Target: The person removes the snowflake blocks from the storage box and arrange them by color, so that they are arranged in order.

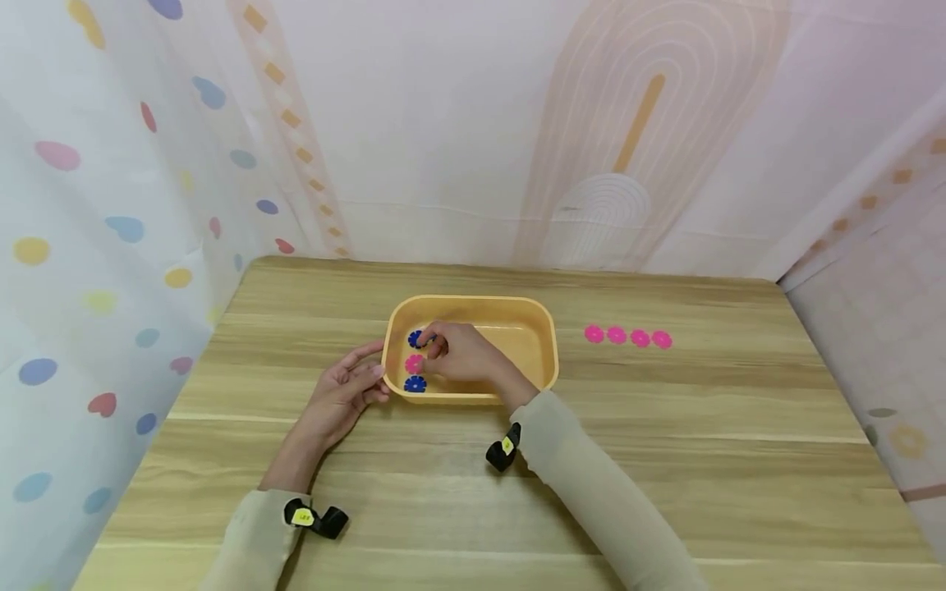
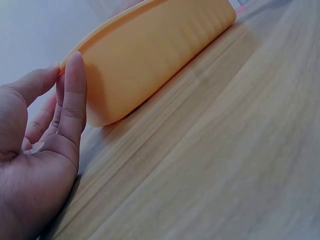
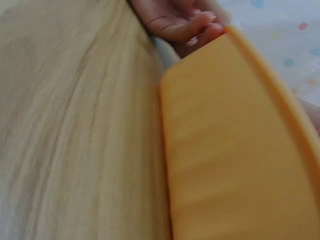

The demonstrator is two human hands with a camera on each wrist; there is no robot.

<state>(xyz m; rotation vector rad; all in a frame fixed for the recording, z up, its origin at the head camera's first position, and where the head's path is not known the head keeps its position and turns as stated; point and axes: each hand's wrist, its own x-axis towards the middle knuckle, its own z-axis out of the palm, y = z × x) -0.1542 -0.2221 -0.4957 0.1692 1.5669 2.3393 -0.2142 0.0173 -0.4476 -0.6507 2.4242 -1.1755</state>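
We have the left hand [image 1: 342,402] holding the orange plastic bin [image 1: 480,309] at its left end, thumb and fingers clamped on the rim. Right hand [image 1: 467,355] is inside the bin, thumb and index finger curved, tips apart; we can't tell if they grip a piece. Along the bin's left end we log an upper blue notched disc [image 1: 415,340], a pink notched disc [image 1: 412,364] and a lower blue notched disc [image 1: 415,384]. Four pink discs [image 1: 617,335] lie in a row on the wooden table [image 1: 414,501], right of the bin.
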